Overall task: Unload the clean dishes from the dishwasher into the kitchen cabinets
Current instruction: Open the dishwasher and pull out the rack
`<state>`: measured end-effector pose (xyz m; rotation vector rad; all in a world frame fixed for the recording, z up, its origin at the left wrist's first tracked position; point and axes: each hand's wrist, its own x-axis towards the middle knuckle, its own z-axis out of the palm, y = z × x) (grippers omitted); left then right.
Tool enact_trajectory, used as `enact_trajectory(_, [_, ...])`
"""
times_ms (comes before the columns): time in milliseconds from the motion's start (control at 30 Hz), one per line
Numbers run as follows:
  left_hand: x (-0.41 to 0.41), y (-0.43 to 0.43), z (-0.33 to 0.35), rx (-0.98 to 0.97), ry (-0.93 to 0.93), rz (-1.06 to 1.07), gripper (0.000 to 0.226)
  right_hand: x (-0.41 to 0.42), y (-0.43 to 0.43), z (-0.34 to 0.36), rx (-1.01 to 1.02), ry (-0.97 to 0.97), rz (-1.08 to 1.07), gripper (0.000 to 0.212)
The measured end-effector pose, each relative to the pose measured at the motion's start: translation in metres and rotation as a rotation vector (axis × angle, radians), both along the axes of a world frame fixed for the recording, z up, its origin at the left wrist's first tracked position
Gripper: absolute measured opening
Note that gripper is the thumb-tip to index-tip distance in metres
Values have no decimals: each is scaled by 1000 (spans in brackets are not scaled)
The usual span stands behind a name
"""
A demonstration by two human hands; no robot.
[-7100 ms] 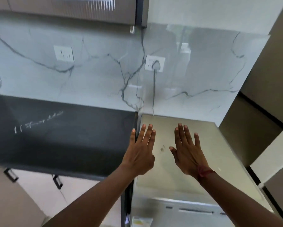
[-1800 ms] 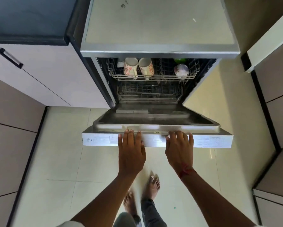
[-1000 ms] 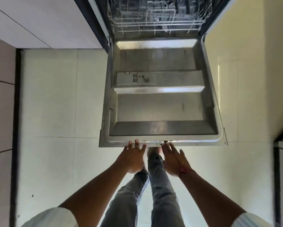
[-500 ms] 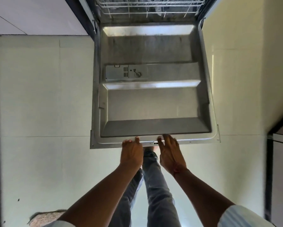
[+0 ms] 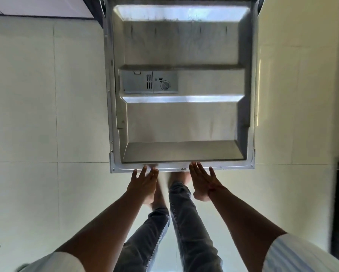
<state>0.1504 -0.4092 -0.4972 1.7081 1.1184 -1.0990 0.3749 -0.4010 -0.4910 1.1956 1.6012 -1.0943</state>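
Dishwasher door (image 5: 182, 118) seen from above, lying open and flat across the upper middle of the view, steel inner face up. Both hands reach to its near edge with fingers straight and spread, gripping nothing. The left hand (image 5: 143, 183) has its fingertips on the rim left of centre, and the right hand (image 5: 203, 181) has its fingertips on the rim right of centre. A grey dispenser (image 5: 149, 82) with a round cap sits on the left of the inner face. Below the hands, legs in grey jeans (image 5: 188, 222) stand barefoot on pale floor tiles (image 5: 37, 114). Light sleeves (image 5: 301, 256) show at the bottom corners.
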Motion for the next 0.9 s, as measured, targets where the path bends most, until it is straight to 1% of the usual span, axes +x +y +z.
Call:
enact_trajectory(133, [-1, -2, -16, -33, -5, 10, 78, -3, 2, -16, -42, -12, 12, 76])
enact_trajectory(200, [-3, -6, -18, -9, -23, 12, 74, -2, -1, -17, -43, -5, 11, 79])
enact_trajectory(267, [-3, -9, -13, -13, -46, 33, 77, 0, -5, -12, -35, 9, -16, 84])
enact_trajectory(367, [-5, -2, 4, -34, -73, 77, 86, 1, -7, 3, -17, 23, -23, 89])
enact_trajectory(500, [-12, 28, 45, 7, -115, 121, 84, 1, 10, 40, 59, 67, -82, 85])
enact_trajectory(567, [-13, 64, 73, 77, -149, 153, 84, -1, 43, 65, 151, 106, -127, 86])
enact_trajectory(633, [-10, 111, 110, 169, -188, 169, 85, 0, 90, 98, 274, 138, -129, 87])
enact_trajectory(700, [-5, 159, 148, 284, -218, 140, 85, 1, 141, 133, 397, 149, -78, 87])
enact_trajectory(800, [6, 241, 217, 447, -291, 166, 86, 5, 221, 197, 596, 173, -62, 85])
enact_trajectory(900, [20, 315, 281, 634, -366, 147, 88, 9, 292, 256, 785, 175, -20, 87])
